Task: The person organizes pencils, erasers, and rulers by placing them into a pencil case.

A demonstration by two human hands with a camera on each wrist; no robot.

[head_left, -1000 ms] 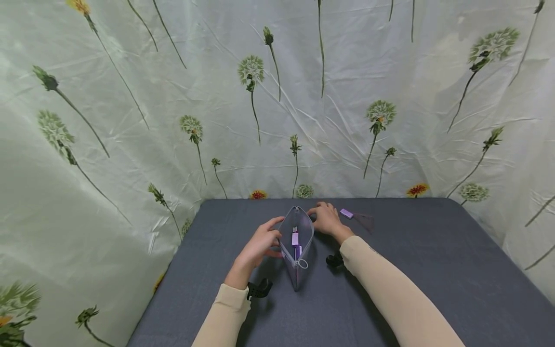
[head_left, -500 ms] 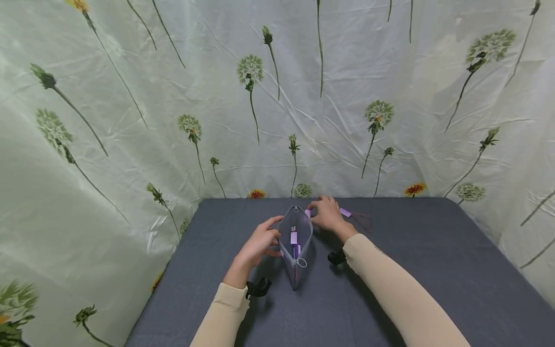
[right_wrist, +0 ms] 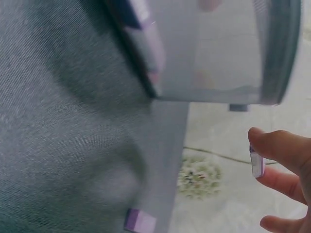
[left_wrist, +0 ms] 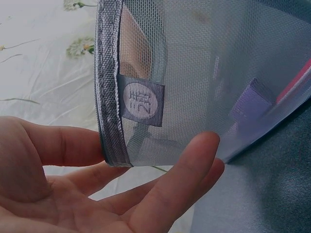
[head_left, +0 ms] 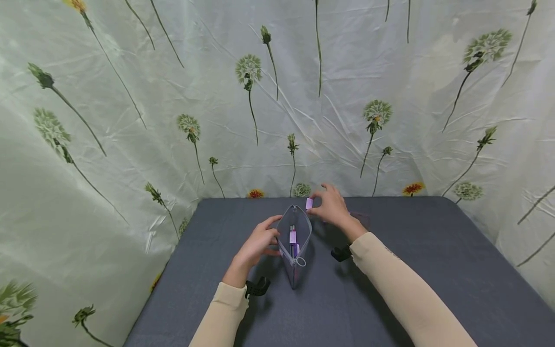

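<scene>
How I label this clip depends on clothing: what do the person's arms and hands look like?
The left sleeve and right sleeve are long and cream, reaching the wrists. The right one has a small, unreadable dark marking. A left device and a right device, both black, sit at the wrists. The left hand and right hand are ungloved.

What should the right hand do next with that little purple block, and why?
Probably move the right hand over the open mesh pouch and lower the little purple block in: it's pinched just outside, the left hand holds the pouch, and other purple pieces lie inside.
</scene>
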